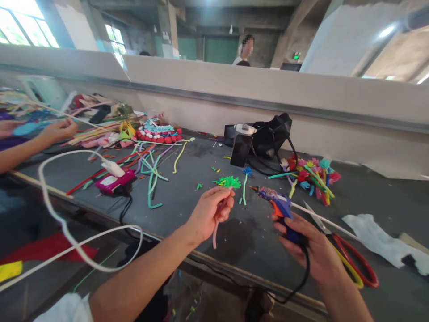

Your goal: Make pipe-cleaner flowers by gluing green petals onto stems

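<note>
While the bright green, tufted flower head of fuzzy stems (228, 181) sits just above the table at the left fingertips, its join to the pale pink fuzzy stem (215, 237) is hidden. The left hand (212, 210) pinches that stem narrowly. The right hand (310, 243) is wrapped round a dark blue glue gun (284, 208), nozzle towards the green tuft but apart from it; whether the orange trigger is pressed cannot be told. In my judgement, good practice here means a steady pinch low on the stem, the nozzle kept off the fingertips, and small dabs. Near the tuft lies a small blue flower on a mint stem (245, 190); red-and-yellow-handled scissors (372, 275) lie beside the right hand.
</note>
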Available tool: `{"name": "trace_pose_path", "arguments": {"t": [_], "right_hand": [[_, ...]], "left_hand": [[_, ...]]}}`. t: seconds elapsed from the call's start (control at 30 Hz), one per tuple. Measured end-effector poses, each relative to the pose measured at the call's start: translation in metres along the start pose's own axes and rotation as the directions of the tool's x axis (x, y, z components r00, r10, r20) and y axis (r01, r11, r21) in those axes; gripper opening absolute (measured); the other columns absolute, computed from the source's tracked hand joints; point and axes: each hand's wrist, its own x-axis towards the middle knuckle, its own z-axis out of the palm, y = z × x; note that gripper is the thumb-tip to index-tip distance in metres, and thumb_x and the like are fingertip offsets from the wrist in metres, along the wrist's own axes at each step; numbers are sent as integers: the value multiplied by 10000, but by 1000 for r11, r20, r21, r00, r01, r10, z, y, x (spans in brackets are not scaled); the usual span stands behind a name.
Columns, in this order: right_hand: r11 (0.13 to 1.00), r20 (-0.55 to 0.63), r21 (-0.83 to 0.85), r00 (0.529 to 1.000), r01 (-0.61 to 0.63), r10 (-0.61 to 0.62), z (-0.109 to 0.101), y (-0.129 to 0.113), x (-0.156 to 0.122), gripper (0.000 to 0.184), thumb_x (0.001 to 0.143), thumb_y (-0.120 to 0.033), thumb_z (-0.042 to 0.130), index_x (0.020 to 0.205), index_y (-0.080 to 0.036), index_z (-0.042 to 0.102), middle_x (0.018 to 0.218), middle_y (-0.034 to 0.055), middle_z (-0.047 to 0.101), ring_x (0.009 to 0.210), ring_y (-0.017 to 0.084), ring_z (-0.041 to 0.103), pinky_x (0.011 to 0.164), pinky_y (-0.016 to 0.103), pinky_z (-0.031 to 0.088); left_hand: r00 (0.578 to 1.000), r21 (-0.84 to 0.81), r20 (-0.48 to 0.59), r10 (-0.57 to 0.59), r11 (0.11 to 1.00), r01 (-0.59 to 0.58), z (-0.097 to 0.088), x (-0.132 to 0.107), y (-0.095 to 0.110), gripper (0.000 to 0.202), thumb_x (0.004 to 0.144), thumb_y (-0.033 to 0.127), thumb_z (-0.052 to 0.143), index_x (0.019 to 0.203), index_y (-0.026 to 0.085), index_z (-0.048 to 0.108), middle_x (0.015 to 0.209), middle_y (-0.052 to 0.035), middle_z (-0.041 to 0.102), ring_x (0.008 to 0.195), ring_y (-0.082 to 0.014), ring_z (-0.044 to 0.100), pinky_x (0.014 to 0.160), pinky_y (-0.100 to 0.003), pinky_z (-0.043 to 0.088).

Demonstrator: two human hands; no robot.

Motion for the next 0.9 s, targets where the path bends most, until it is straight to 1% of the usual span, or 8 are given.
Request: {"name": "trace_pose_path", "arguments": {"t": [0.1,0.2,0.3,0.4,0.57,0.67,0.77,0.9], "right_hand": [[993,-26,37,994,109,-108,12,2,-7,391,668,-261,823,1040,-216,712,1080,85,692,704,125,581,403,143,395],[981,-48,-4,980,193,-193,16,5,-11,412,699,-299,820,1087,-247,691,1234,88,651,741,135,583,433,164,435],[960,-82,-59,957,274,-278,17,7,-13,404,701,-364,824,1064,-252,687,1127,82,686,662,126,556,425,183,431],[946,-115,-128,943,297,-312,19,8,-16,373,728,-412,805,1035,-240,679,1006,66,699,618,116,535,413,179,405],[912,-152,-155,903,380,-402,27,12,-13,371,793,-525,712,979,-207,667,984,79,703,667,156,583,436,218,430],[884,-194,-173,865,434,-463,33,26,-4,364,846,-523,652,1014,-201,665,1029,77,709,739,177,621,553,262,485],[839,-212,-269,820,474,-531,44,44,3,368,880,-500,621,1094,-204,654,1085,65,706,823,186,634,707,301,505],[787,-160,-355,796,505,-583,65,59,5,355,886,-492,612,1088,-205,667,1053,55,715,936,217,641,850,355,499]], "left_hand": [[1000,-3,-4,-25,1000,25,1,0,-1,142,768,263,682,795,145,607,560,31,545,368,-26,359,367,-176,175],[999,14,-5,-47,999,47,2,0,-2,142,788,274,673,808,151,603,557,31,547,364,-29,357,369,-181,173],[998,19,1,-56,998,56,2,-1,-4,140,800,271,657,801,142,604,556,29,536,364,-25,351,377,-189,159],[998,19,15,-53,998,53,1,-2,-5,132,800,264,651,804,140,606,561,27,533,366,-23,350,380,-193,144],[999,-4,-32,-21,1000,21,3,0,-9,118,793,241,651,788,142,588,566,29,537,373,-29,367,375,-179,170],[994,-54,-108,-4,999,-1,8,2,-19,119,803,231,642,785,153,553,601,16,573,426,-61,460,402,-181,293],[990,-90,-136,-36,996,24,18,2,-33,133,825,245,628,806,166,522,671,-17,635,532,-106,575,521,-222,436],[992,-145,-125,-13,989,-5,32,-2,-49,214,806,311,675,798,174,511,696,-4,635,596,-105,591,611,-230,456]]}}
